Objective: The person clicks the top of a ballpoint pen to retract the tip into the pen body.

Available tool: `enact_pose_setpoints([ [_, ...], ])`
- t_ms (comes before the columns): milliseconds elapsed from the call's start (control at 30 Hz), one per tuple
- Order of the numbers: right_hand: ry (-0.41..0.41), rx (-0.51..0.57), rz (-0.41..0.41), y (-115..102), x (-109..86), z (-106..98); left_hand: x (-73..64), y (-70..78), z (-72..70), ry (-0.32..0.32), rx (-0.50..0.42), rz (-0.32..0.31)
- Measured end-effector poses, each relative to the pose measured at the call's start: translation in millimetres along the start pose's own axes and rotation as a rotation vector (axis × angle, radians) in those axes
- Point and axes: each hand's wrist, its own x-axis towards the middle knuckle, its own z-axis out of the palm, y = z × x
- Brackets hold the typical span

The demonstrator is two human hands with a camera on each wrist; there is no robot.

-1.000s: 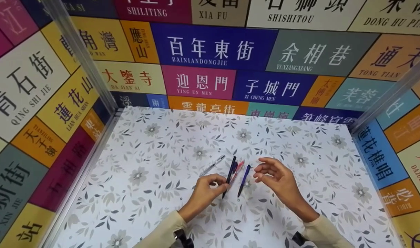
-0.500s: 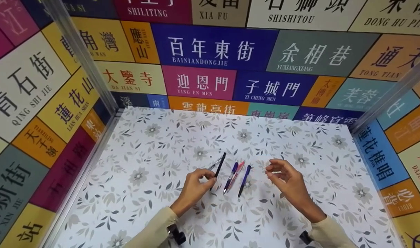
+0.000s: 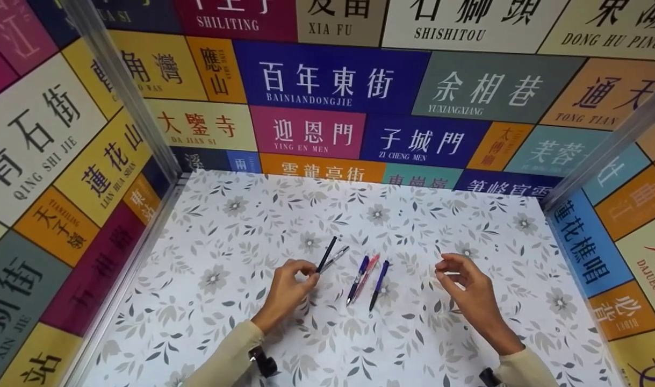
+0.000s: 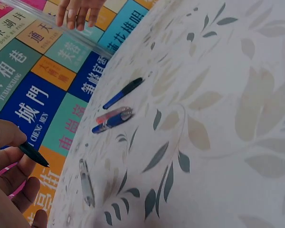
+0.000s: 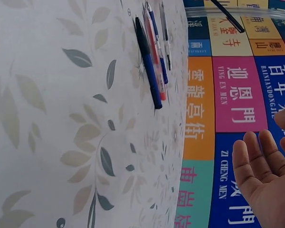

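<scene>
My left hand (image 3: 288, 287) pinches a black pen (image 3: 327, 253) between thumb and fingertips, its far end angled up; in the left wrist view the pen's tip (image 4: 35, 155) pokes out past the fingers. Behind it a clear pen (image 3: 337, 258) lies on the table, partly overlapped. To the right lie a purple-and-white pen (image 3: 358, 280) and a pink pen (image 3: 367, 278) side by side, then a dark blue pen (image 3: 380, 285) with a black end. My right hand (image 3: 472, 285) hovers right of the pens with loosely bent fingers and nothing in them.
The table (image 3: 241, 322) wears a white cover printed with grey flowers and leaves. A back wall (image 3: 327, 80) of coloured sign panels rises behind it, with panelled side walls and clear edge strips (image 3: 144, 115) at the corners.
My left hand has drawn the black pen leftward, away from the other pens and over toward the clear one. My right hand has moved right, farther from the pens.
</scene>
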Motion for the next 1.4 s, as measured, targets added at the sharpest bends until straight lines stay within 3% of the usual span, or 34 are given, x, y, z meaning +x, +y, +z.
enact_pose_setpoints([
  [300,0.017,-0.016,0.039,7.7,-7.9,-11.8,3.8,-18.7,-9.3,0.065,0.076,0.046],
  [667,0.014,-0.009,0.006,14.9,-12.6,-19.5,9.3,-49.7,-16.1,0.120,0.114,0.116],
  [933,0.009,-0.011,0.050,12.3,-15.2,-21.0,13.8,-80.7,-16.3,0.171,0.111,0.292],
  [1400,0.023,-0.022,0.083,17.3,-17.8,-20.0,20.3,-88.6,-24.0,0.085,0.267,0.228],
])
